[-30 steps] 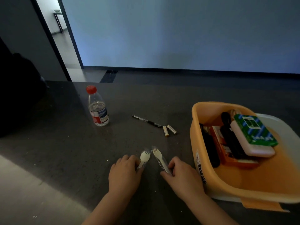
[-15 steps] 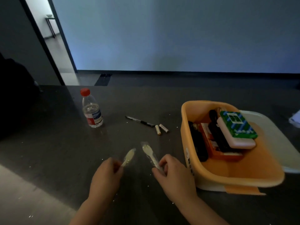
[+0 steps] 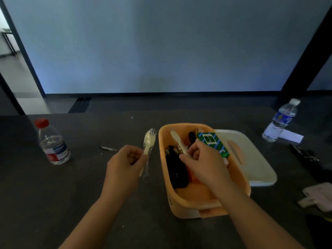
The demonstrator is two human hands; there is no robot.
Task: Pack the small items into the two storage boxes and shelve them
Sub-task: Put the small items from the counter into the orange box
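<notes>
An orange storage box (image 3: pixel 181 203) stands on the dark table, holding a black item (image 3: pixel 175 168), a green patterned box (image 3: pixel 213 143) and other small things. My right hand (image 3: pixel 204 164) is inside the box and pinches a wrapped white spork (image 3: pixel 177 140) by its handle. My left hand (image 3: pixel 125 162) holds a second wrapped spork (image 3: pixel 149 141) upright just left of the box. A white lid or second box (image 3: pixel 255 159) lies behind the orange one on its right.
A red-capped water bottle (image 3: pixel 52 142) stands at the left, with a black pen (image 3: pixel 108 149) lying near my left hand. At the right are a white-capped bottle (image 3: pixel 280 121) on a white paper, a black tool (image 3: pixel 305 156) and a pink object (image 3: pixel 319 196).
Both hands lifted the sporks off the table. My right hand carried its spork into the orange box; my left raised its spork beside the box. The view shifted right.
</notes>
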